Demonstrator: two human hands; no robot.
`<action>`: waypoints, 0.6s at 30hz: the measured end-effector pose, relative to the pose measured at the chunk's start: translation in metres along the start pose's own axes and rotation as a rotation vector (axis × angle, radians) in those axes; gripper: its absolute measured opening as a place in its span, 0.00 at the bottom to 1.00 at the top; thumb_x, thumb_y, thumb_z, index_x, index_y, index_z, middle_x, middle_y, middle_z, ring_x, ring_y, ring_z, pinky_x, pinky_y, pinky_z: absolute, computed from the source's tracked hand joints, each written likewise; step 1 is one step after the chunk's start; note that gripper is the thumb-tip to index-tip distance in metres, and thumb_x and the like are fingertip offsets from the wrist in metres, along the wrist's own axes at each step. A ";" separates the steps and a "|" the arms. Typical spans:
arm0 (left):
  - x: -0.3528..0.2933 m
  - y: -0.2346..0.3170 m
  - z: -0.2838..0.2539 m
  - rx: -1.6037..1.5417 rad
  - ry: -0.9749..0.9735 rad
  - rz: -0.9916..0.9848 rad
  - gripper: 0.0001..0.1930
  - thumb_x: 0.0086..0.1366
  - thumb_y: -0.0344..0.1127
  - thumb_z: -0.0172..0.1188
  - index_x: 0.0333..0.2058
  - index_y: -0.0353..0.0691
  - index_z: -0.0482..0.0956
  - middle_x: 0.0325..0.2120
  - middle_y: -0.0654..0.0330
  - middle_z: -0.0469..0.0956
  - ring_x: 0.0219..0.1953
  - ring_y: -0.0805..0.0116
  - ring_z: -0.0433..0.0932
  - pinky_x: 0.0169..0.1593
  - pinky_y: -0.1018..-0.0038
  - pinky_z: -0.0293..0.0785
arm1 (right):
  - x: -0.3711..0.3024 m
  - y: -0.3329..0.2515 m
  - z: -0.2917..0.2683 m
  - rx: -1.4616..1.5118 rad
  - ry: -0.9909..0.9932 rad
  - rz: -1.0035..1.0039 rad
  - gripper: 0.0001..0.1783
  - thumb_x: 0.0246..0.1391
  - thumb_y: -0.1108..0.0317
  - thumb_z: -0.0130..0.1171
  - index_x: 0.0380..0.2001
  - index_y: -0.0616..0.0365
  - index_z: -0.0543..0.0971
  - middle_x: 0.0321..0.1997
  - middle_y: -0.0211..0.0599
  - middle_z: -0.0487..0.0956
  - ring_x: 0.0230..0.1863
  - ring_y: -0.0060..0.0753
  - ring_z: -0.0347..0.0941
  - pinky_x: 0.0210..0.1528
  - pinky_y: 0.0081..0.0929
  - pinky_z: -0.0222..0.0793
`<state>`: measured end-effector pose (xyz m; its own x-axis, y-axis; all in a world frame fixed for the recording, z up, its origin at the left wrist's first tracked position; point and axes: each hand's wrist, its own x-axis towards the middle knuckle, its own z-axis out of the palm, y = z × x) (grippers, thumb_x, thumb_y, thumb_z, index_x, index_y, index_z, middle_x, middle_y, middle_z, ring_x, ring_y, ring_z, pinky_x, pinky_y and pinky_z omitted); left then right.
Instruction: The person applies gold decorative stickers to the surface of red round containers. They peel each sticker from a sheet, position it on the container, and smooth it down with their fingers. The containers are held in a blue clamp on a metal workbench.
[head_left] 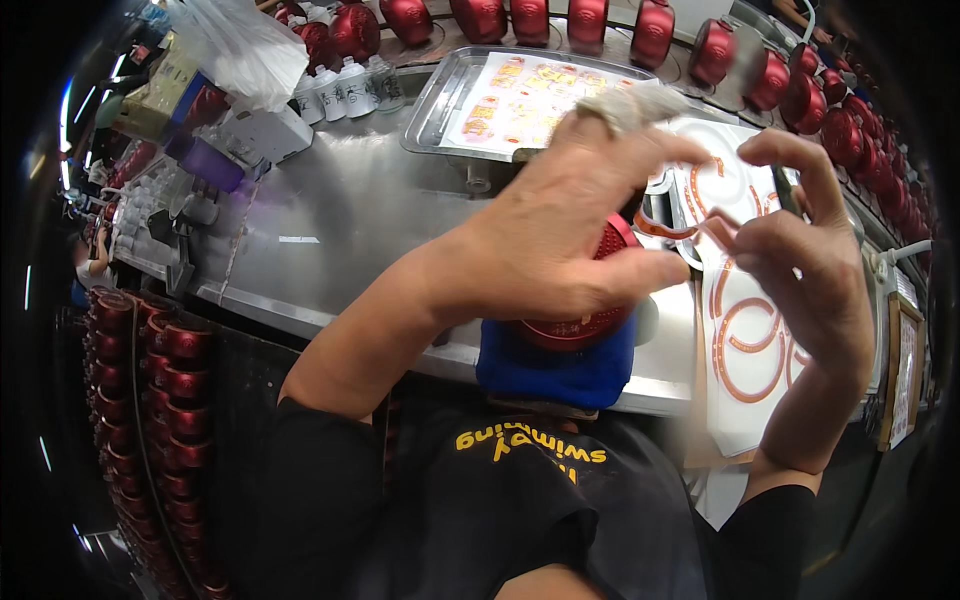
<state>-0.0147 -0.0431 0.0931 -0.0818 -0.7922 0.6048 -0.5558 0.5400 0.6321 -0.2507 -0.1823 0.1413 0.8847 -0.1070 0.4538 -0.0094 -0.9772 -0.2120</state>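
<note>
1 orange strip (664, 230) is pinched in the right hand (802, 268), right of a red round casing (572, 332); the left hand (568, 212) arches half open, whether gripping the far grey cloth (634, 106) cannot be told.

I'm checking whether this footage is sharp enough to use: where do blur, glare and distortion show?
Head view: what looks like motion blur softens the left hand and the fingers of the right hand; head view: pale glare spreads over the metal table; head view: fisheye distortion bows the table's front edge, and the corners fall to black.
</note>
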 end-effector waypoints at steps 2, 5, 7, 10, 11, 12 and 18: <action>0.005 0.009 -0.003 -0.048 -0.200 -0.049 0.15 0.60 0.41 0.68 0.43 0.41 0.81 0.41 0.48 0.76 0.54 0.47 0.68 0.60 0.58 0.66 | 0.006 -0.027 0.011 0.136 0.041 0.070 0.06 0.51 0.78 0.67 0.30 0.60 0.79 0.61 0.48 0.71 0.54 0.36 0.72 0.50 0.33 0.69; -0.015 0.020 -0.014 -0.265 -0.215 -0.299 0.08 0.62 0.37 0.65 0.34 0.40 0.77 0.38 0.53 0.75 0.45 0.57 0.72 0.51 0.64 0.72 | 0.012 -0.045 0.023 0.265 0.037 0.132 0.07 0.49 0.76 0.68 0.31 0.62 0.79 0.61 0.50 0.72 0.33 0.23 0.70 0.42 0.25 0.67; -0.028 0.020 -0.023 -0.299 -0.241 -0.319 0.06 0.64 0.33 0.63 0.34 0.39 0.75 0.38 0.59 0.75 0.43 0.67 0.74 0.48 0.69 0.73 | 0.014 -0.051 0.032 0.308 0.050 0.144 0.07 0.49 0.78 0.68 0.31 0.62 0.79 0.60 0.50 0.72 0.37 0.29 0.72 0.44 0.28 0.69; -0.042 0.018 -0.019 -0.882 -0.146 -0.575 0.09 0.67 0.33 0.64 0.39 0.39 0.74 0.50 0.59 0.77 0.45 0.71 0.73 0.52 0.70 0.71 | 0.019 -0.052 0.045 0.482 0.033 0.231 0.07 0.49 0.79 0.68 0.32 0.62 0.80 0.58 0.49 0.72 0.46 0.39 0.73 0.49 0.34 0.71; -0.046 0.018 -0.015 -0.939 -0.093 -0.549 0.13 0.72 0.39 0.61 0.47 0.37 0.75 0.49 0.60 0.77 0.43 0.72 0.73 0.51 0.72 0.70 | 0.021 -0.051 0.051 0.463 0.046 0.219 0.08 0.49 0.79 0.69 0.32 0.61 0.80 0.58 0.48 0.72 0.50 0.43 0.73 0.53 0.37 0.71; -0.047 0.016 -0.016 -0.916 -0.097 -0.566 0.15 0.74 0.41 0.60 0.49 0.36 0.76 0.48 0.60 0.77 0.43 0.73 0.73 0.50 0.72 0.70 | 0.023 -0.049 0.055 0.371 0.067 0.165 0.08 0.49 0.79 0.69 0.33 0.60 0.81 0.57 0.48 0.72 0.55 0.47 0.73 0.56 0.39 0.71; -0.052 0.002 -0.019 -0.866 -0.196 -0.727 0.17 0.78 0.46 0.55 0.51 0.37 0.79 0.42 0.65 0.77 0.35 0.80 0.71 0.40 0.81 0.68 | 0.017 -0.045 0.067 0.407 0.047 0.245 0.10 0.46 0.84 0.66 0.32 0.60 0.84 0.62 0.45 0.69 0.58 0.34 0.73 0.44 0.24 0.71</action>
<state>0.0042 0.0042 0.0719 -0.1443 -0.9865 -0.0779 0.2252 -0.1094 0.9682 -0.2046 -0.1276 0.1008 0.8570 -0.3426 0.3849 -0.0232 -0.7718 -0.6354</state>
